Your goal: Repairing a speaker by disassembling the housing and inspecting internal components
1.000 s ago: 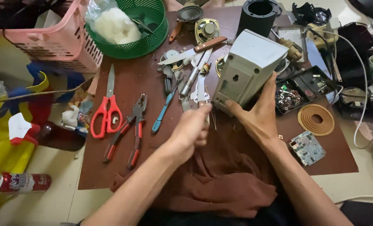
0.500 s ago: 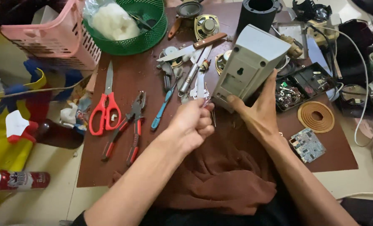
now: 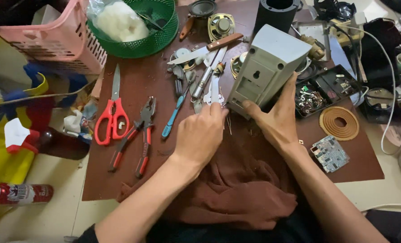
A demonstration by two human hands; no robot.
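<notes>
Grey box: a boxy grey plastic speaker housing (image 3: 265, 67) stands tilted on the brown surface (image 3: 137, 90), back panel toward the person, just beside the heap of hand tools.
Right hand: the right hand (image 3: 277, 121) is spread flat against the housing's lower side, thumb at its bottom corner, bracing rather than clamping.
Left hand: the left hand (image 3: 200, 135) is curled with fingertips pinched on a small metal tool (image 3: 215, 92) among the heap; what exactly it grips I cannot tell.
Handling: it looks a hollow, light, stiff shell, smooth enough to slide on the surface.
Best hold: palm across a broad flat face, fingers round an edge, clear of the recessed panel.
Nearby: red scissors (image 3: 110, 117), pliers (image 3: 144, 130), a brown cloth (image 3: 236, 189).
</notes>
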